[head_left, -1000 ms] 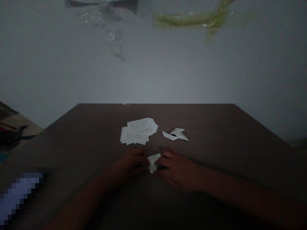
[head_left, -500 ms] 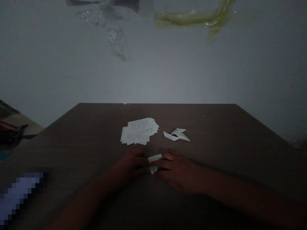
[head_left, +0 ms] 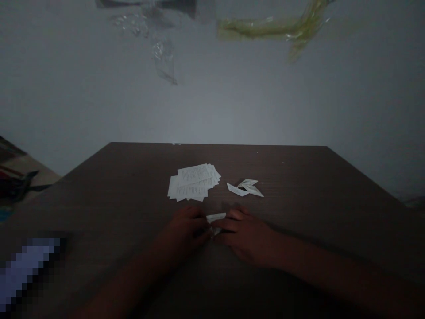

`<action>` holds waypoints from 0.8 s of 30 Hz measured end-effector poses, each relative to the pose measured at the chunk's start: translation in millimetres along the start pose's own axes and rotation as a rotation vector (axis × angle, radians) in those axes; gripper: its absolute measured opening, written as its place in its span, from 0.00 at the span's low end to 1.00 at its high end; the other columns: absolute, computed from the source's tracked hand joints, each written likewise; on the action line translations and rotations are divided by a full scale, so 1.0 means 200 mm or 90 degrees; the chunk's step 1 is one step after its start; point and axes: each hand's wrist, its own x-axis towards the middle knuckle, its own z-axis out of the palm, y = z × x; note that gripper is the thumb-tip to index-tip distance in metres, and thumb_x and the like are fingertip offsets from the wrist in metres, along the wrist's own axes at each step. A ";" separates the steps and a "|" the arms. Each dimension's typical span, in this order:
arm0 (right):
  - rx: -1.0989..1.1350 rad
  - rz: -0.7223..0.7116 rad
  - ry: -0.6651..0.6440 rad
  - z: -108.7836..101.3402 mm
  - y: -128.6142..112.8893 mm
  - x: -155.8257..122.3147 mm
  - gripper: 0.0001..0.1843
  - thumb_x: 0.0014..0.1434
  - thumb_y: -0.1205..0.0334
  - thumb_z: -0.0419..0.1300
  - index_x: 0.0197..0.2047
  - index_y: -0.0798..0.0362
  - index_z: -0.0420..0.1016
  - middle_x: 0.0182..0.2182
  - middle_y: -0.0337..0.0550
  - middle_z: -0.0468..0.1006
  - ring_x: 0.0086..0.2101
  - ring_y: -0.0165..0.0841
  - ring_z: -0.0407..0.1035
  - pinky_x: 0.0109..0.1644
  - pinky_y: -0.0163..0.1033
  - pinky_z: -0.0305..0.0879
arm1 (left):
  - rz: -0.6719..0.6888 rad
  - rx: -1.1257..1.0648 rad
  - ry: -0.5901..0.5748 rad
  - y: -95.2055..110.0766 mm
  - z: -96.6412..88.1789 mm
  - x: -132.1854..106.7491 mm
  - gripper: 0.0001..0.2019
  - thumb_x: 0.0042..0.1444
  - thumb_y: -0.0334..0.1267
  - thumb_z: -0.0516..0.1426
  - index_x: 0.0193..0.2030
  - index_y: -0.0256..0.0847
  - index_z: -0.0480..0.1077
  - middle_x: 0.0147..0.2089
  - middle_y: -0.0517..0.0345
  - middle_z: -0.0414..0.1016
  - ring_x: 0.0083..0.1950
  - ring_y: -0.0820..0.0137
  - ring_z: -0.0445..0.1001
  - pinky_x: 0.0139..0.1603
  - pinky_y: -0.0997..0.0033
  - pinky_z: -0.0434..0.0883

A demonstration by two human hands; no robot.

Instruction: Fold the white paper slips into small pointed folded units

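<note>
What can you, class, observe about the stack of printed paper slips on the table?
The stack of printed paper slips is a loose, overlapping pile of small white rectangles, fanned unevenly with corners sticking out. Lines of small dark text show, too small to read. It lies flat on the dark wood-grain table, which alone touches it.

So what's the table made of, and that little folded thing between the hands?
The table looks like dark brown wood or wood-look laminate, since fine straight grain lines run across it; its finish seems dull, though the dim light leaves that open. The folded piece looks like thin, matte white paper, with crisp creases.
</note>
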 end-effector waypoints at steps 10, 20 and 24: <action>0.065 0.021 0.072 0.06 0.02 -0.01 0.28 0.69 0.76 0.59 0.70 0.59 0.75 0.65 0.58 0.83 0.56 0.48 0.74 0.64 0.59 0.71 | 0.006 -0.008 0.033 -0.01 0.02 0.00 0.04 0.67 0.30 0.67 0.43 0.42 0.85 0.50 0.51 0.84 0.55 0.54 0.81 0.59 0.52 0.77; 0.022 -0.005 0.050 0.04 0.04 -0.03 0.22 0.71 0.70 0.63 0.64 0.51 0.84 0.74 0.54 0.76 0.58 0.49 0.73 0.63 0.58 0.73 | -0.016 -0.039 0.040 -0.03 0.02 0.01 0.06 0.67 0.30 0.66 0.42 0.43 0.86 0.50 0.52 0.84 0.54 0.55 0.82 0.58 0.55 0.77; 0.032 -0.025 0.072 0.05 0.05 -0.03 0.21 0.71 0.69 0.62 0.64 0.50 0.84 0.73 0.52 0.78 0.56 0.47 0.74 0.62 0.57 0.71 | -0.023 -0.059 0.042 -0.03 0.03 0.01 0.06 0.66 0.31 0.67 0.42 0.44 0.87 0.50 0.52 0.85 0.55 0.55 0.82 0.59 0.53 0.77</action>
